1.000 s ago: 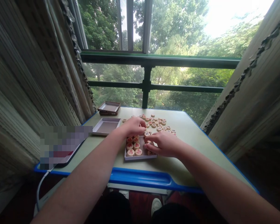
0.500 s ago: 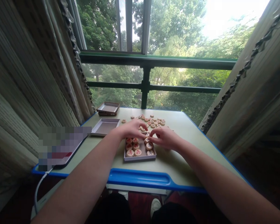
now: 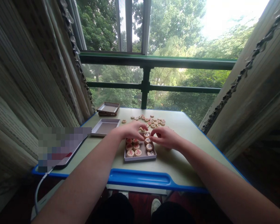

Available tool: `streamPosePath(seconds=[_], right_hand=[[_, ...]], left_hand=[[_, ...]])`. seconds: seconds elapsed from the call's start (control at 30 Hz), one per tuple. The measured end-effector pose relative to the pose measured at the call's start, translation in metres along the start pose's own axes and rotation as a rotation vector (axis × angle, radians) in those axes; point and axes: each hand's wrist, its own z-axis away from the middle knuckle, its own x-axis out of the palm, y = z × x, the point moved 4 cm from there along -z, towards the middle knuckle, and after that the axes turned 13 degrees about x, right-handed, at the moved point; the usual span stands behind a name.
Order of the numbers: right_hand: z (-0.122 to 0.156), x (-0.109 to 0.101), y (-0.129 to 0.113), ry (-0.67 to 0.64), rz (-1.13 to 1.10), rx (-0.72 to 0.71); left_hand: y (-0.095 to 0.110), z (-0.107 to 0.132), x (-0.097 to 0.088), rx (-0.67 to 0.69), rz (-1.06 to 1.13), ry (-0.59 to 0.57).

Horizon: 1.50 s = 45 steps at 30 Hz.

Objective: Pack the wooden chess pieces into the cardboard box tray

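On the pale worktop (image 3: 191, 126), a box (image 3: 140, 158) of round pieces (image 3: 137, 152) lies at five o'clock from the wide-spread left hand (image 3: 133, 130), eight from the right hand (image 3: 164, 137), whose grip is unclear.

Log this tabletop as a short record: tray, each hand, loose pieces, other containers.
Tray: white; red-marked pieces on the left, black-marked pieces along the right
Left hand: over the tray's far left, thumb and fingers apart
Right hand: fingertips at the black-marked pieces; contact unclear
Loose pieces: scattered beyond the tray
Other containers: second white tray, brown stack behind it
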Motion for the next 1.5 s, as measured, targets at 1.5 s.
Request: streamPosePath(seconds=[1.5], right_hand=[[-0.005,-0.017,0.018,0.270,-0.193,-0.045]], left_hand=[[-0.004,-0.003,-0.003,-0.031,-0.071,0.126]])
